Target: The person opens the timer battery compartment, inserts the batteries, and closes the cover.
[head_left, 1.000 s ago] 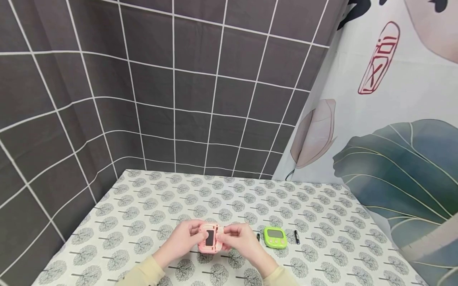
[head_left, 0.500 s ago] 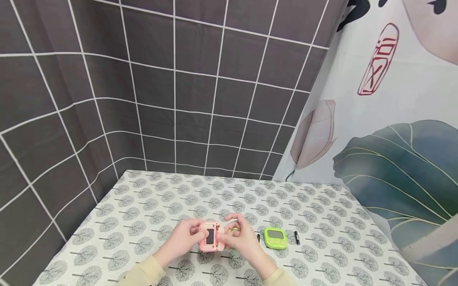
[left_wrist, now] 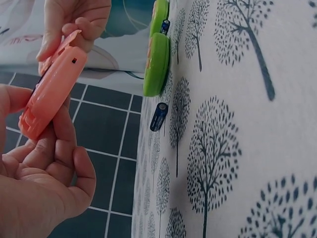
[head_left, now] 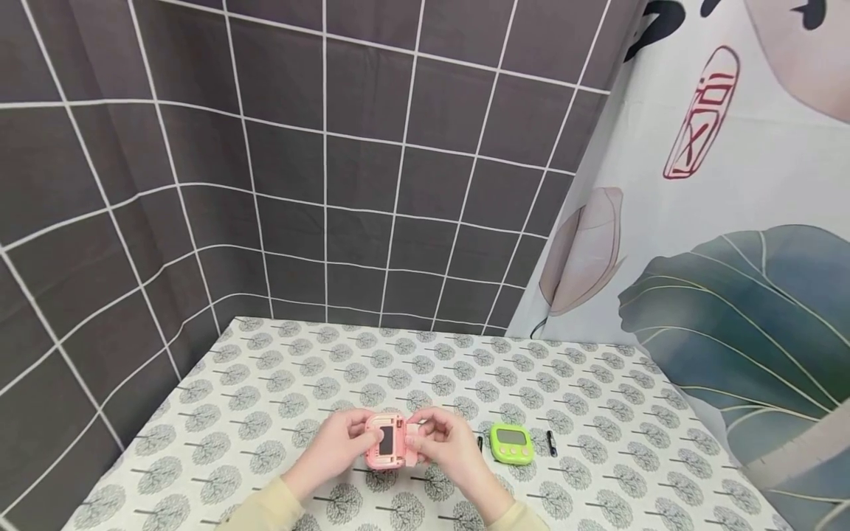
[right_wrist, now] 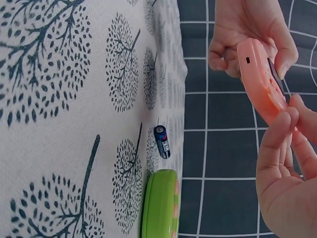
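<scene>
A pink digital timer (left_wrist: 55, 94) is held up back side out, its dark panel (head_left: 387, 444) facing up in the head view. My left hand (head_left: 337, 444) grips its left side, thumb over the back, fingers beneath. My right hand (head_left: 453, 445) pinches the light pink battery cover (head_left: 412, 451) at the right side between thumb and fingertips. The cover stands out from the body, and the long battery slot beside it shows. In the right wrist view the timer's smooth edge has a small dark slot (right_wrist: 248, 60).
A green timer (head_left: 511, 444) lies face up on the tree-print cloth (head_left: 319, 383), with a dark battery (head_left: 552, 443) to its right and another battery (head_left: 480, 442) to its left. The left wrist view shows a second green timer (left_wrist: 159, 15). A grid-patterned curtain (head_left: 358, 177) hangs behind.
My right fingers lifted off, spread, then curled back onto the cover. The cover has swung outward to the right, exposing more of the battery slot. The left hand kept its grip.
</scene>
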`<move>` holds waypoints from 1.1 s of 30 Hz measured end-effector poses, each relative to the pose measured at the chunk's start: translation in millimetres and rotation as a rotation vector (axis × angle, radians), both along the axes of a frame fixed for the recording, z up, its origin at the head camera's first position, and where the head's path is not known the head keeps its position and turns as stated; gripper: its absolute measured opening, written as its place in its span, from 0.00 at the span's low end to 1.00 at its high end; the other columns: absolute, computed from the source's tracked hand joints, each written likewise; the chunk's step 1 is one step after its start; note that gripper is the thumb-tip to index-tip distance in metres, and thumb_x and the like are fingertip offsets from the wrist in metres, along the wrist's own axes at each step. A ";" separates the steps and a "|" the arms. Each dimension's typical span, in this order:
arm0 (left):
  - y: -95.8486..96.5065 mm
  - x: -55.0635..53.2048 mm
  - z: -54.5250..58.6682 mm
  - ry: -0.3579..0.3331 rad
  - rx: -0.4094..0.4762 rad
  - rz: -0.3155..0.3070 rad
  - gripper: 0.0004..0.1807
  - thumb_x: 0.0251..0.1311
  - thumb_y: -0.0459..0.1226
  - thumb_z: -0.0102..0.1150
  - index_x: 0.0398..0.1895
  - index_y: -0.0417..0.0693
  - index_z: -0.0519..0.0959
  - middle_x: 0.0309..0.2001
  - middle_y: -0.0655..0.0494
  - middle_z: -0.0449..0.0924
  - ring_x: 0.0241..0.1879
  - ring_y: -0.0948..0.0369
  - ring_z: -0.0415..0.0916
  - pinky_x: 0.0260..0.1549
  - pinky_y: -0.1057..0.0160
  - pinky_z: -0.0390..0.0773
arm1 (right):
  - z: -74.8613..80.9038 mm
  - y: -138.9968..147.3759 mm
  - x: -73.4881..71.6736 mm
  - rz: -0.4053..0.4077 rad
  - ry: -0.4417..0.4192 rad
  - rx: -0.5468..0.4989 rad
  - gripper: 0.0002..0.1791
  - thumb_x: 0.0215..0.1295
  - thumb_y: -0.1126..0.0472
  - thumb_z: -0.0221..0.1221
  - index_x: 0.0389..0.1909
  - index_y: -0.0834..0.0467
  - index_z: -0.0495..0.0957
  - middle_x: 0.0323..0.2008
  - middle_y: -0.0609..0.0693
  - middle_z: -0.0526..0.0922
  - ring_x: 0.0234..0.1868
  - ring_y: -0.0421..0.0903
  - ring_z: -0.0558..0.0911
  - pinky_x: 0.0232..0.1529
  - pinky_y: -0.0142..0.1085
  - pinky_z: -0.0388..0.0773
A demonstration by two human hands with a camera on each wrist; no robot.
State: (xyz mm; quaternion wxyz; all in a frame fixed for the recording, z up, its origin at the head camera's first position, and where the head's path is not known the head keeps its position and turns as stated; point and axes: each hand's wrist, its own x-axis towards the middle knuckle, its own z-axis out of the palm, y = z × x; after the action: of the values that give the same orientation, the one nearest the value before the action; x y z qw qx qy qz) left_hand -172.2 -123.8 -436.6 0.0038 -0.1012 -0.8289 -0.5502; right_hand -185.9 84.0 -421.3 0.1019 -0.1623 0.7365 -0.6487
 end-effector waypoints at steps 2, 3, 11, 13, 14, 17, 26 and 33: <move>-1.1 0.5 0.1 0.001 -0.008 0.014 0.18 0.56 0.38 0.62 0.47 0.35 0.78 0.45 0.41 0.83 0.45 0.49 0.82 0.46 0.55 0.79 | -0.2 0.1 0.1 0.003 -0.018 -0.008 0.16 0.54 0.69 0.65 0.44 0.69 0.76 0.26 0.48 0.77 0.20 0.37 0.77 0.25 0.30 0.80; -1.6 0.8 0.3 0.003 -0.009 0.020 0.19 0.56 0.38 0.62 0.47 0.34 0.78 0.44 0.41 0.83 0.45 0.49 0.82 0.47 0.54 0.79 | -0.4 0.1 0.0 0.004 -0.026 -0.011 0.16 0.55 0.69 0.64 0.44 0.69 0.76 0.26 0.48 0.77 0.20 0.37 0.77 0.25 0.31 0.80; -8.0 0.1 4.5 -0.021 0.017 0.058 0.21 0.57 0.38 0.61 0.50 0.31 0.76 0.44 0.40 0.83 0.44 0.50 0.82 0.45 0.57 0.80 | -6.0 2.7 -1.5 0.027 -0.019 0.011 0.15 0.57 0.69 0.63 0.43 0.72 0.74 0.25 0.55 0.81 0.19 0.38 0.78 0.23 0.32 0.81; -8.7 0.2 5.3 -0.031 0.029 0.065 0.21 0.57 0.37 0.61 0.49 0.32 0.76 0.44 0.40 0.83 0.44 0.50 0.82 0.44 0.57 0.80 | -8.7 3.2 -2.7 0.032 -0.001 0.037 0.14 0.58 0.69 0.62 0.42 0.72 0.74 0.24 0.58 0.81 0.19 0.38 0.78 0.23 0.33 0.81; -8.7 0.2 5.3 -0.034 0.030 0.068 0.20 0.57 0.37 0.61 0.49 0.32 0.76 0.44 0.40 0.83 0.44 0.50 0.82 0.45 0.57 0.80 | -10.6 3.5 -3.5 0.037 0.010 0.053 0.13 0.58 0.69 0.61 0.42 0.72 0.75 0.24 0.58 0.82 0.19 0.38 0.79 0.23 0.34 0.82; -8.7 0.8 5.3 -0.042 0.027 0.079 0.20 0.57 0.37 0.61 0.50 0.33 0.77 0.46 0.40 0.82 0.46 0.48 0.81 0.46 0.55 0.79 | -14.0 4.2 -4.0 0.068 0.031 0.103 0.10 0.60 0.70 0.60 0.41 0.71 0.76 0.23 0.59 0.82 0.19 0.39 0.80 0.23 0.35 0.82; -10.2 2.4 4.0 -0.045 0.033 0.071 0.21 0.57 0.38 0.61 0.50 0.33 0.76 0.44 0.41 0.83 0.45 0.50 0.82 0.47 0.54 0.79 | -19.6 4.3 2.2 0.222 0.031 0.330 0.09 0.59 0.72 0.59 0.40 0.70 0.80 0.18 0.51 0.80 0.16 0.39 0.79 0.19 0.33 0.80; -11.1 4.5 5.8 -0.036 0.029 0.048 0.21 0.57 0.39 0.61 0.50 0.32 0.76 0.44 0.40 0.83 0.45 0.49 0.82 0.47 0.52 0.78 | -22.7 0.5 8.8 0.248 0.136 0.549 0.04 0.55 0.69 0.63 0.31 0.60 0.84 0.15 0.41 0.78 0.13 0.34 0.75 0.20 0.27 0.76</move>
State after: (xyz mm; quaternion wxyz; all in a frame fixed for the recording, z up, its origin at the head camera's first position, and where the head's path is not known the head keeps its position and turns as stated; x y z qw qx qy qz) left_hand -167.7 -134.9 -430.8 0.0036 -0.0716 -0.8230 -0.5634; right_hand -177.1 84.6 -444.0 0.1707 -0.2607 0.8639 -0.3958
